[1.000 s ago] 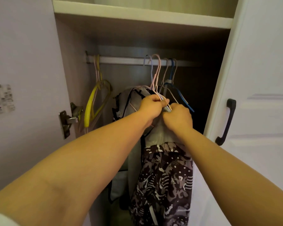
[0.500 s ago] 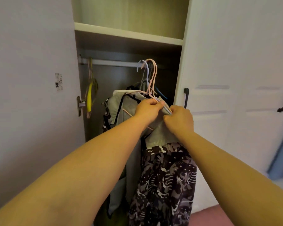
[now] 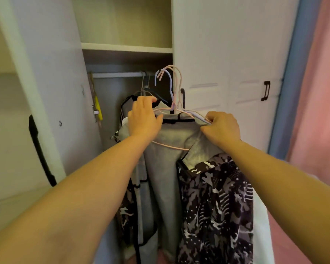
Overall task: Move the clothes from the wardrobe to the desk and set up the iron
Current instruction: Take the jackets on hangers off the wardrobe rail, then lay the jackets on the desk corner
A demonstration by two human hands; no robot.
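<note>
Both hands, left hand (image 3: 144, 119) and right hand (image 3: 220, 128), grip the hangers (image 3: 171, 103); best keep the clothes (image 3: 179, 168) level, hooks bunched together.

Two forearms showing bare from elbow to wrist; left hand (image 3: 144, 119) and right hand (image 3: 222, 128) wearing no rings, bands or gloves.

- Clothes (image 3: 166, 168) hang on hangers (image 3: 172, 88) before the open wardrobe (image 3: 126, 48).
- Left hand (image 3: 144, 119) at nine o'clock of the hangers, right hand (image 3: 220, 128) at three.
- Rail (image 3: 118, 74) behind, at eleven.
</note>
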